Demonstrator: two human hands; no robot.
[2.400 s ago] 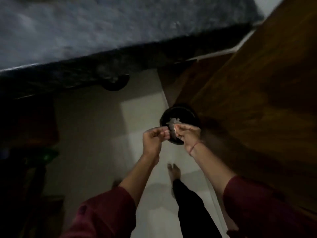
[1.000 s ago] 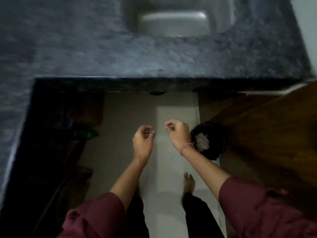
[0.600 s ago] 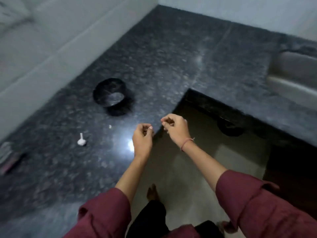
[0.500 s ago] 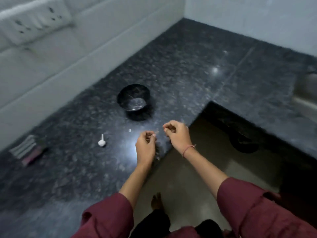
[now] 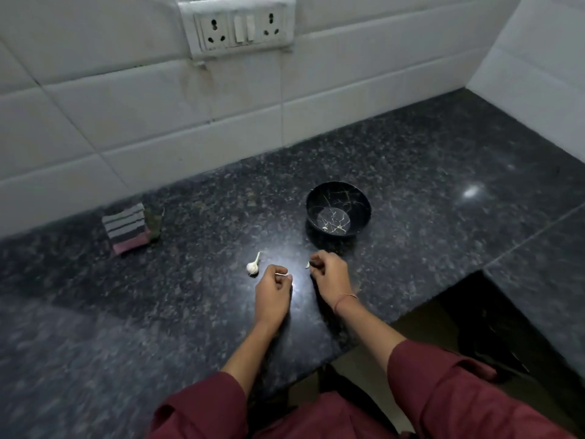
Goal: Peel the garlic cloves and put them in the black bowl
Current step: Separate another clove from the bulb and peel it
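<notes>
Pinching a pale clove (image 5: 307,264) and thin sliver (image 5: 281,274), hands (image 5: 273,296) (image 5: 329,275) hover over speckled granite (image 5: 427,236)

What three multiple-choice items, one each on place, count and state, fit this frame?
1. Where is the garlic bulb, seen from the bowl? A inside it; B left of it, on the counter; C behind it, by the tiles.
2. How many sockets has the wall plate? A one; B two; C four.
3. What is the right hand doing? A pinching a small pale piece; B lying flat; C gripping a knife.
Key: 1 B, the bulb lies on bare granite beside the left hand, which pinches a white sliver. 2 B, one socket at each end. 3 A, curled fingers hold the piece at their tips.
</notes>
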